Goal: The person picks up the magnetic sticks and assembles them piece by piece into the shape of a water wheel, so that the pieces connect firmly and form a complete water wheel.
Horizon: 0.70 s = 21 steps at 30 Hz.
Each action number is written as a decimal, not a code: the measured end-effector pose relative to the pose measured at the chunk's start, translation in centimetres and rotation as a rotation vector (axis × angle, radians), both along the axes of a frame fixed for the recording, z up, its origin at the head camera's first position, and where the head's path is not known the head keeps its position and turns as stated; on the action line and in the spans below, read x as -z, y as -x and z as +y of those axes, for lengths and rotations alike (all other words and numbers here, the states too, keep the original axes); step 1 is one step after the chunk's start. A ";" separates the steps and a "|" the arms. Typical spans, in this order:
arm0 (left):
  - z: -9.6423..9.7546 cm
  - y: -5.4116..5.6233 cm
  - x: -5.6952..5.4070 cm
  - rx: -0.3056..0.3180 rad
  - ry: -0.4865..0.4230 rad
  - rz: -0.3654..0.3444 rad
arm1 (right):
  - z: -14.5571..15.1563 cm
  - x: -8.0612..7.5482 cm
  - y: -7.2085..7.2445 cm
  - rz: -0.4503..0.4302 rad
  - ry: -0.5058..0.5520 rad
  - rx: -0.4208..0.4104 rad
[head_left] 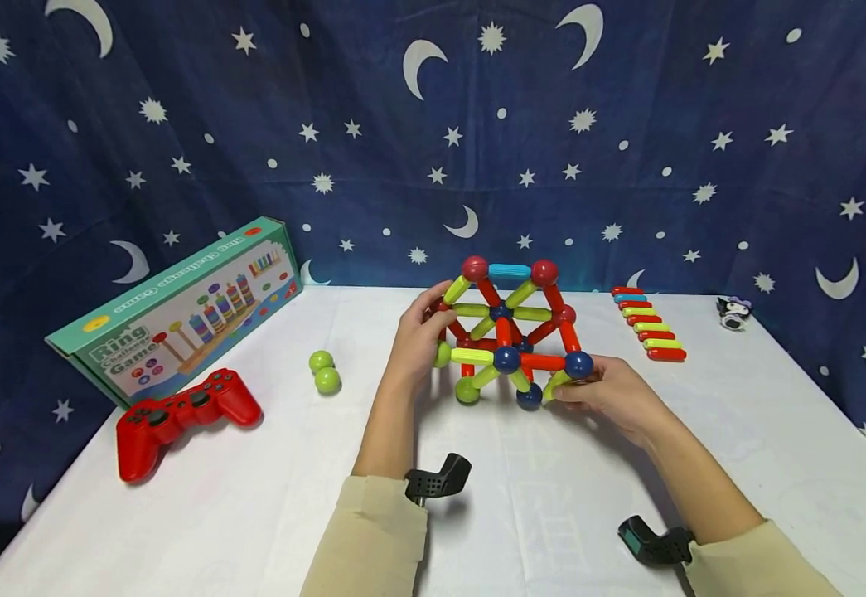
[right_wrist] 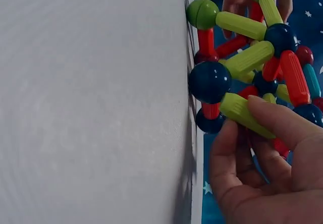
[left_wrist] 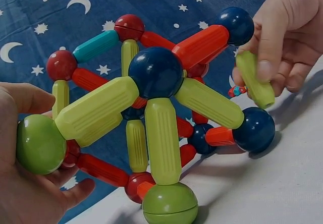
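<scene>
In the head view, a frame of magnetic sticks and balls (head_left: 506,359) stands at the middle of the table, with red, lime and light-blue sticks and red, blue and green balls. My left hand (head_left: 412,336) grips its left side, close around a green ball (left_wrist: 41,144) and a red ball. On the frame's right, my right hand (head_left: 619,396) pinches a lime stick (right_wrist: 245,114) between thumb and fingers. One end of this stick lies by a dark blue ball (right_wrist: 210,82) at the bottom; whether they touch I cannot tell. Some fingertips are hidden behind the frame.
Two loose green balls (head_left: 327,381) lie left of the frame. Farther left are a red game controller (head_left: 185,414) and a ring game box (head_left: 194,307). A row of several sticks (head_left: 647,322) and a small black-and-white figure (head_left: 734,313) sit at the back right.
</scene>
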<state>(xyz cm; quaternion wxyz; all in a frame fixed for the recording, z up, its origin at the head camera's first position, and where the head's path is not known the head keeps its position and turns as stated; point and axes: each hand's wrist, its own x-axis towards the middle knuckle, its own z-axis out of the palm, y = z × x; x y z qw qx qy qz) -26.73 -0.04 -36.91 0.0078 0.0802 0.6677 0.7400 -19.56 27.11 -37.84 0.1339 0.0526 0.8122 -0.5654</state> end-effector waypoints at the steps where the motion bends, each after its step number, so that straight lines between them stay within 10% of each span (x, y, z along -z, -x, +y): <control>1: 0.0 0.0 0.0 0.000 -0.001 0.001 | -0.2 0.0 0.0 0.005 0.016 0.007; 15: -0.2 0.1 0.2 0.011 -0.008 0.001 | 0.6 -0.2 -0.3 -0.009 -0.060 -0.035; 21: -0.2 0.3 0.2 0.013 0.001 -0.003 | 5.8 -0.7 -0.1 0.285 -0.536 0.069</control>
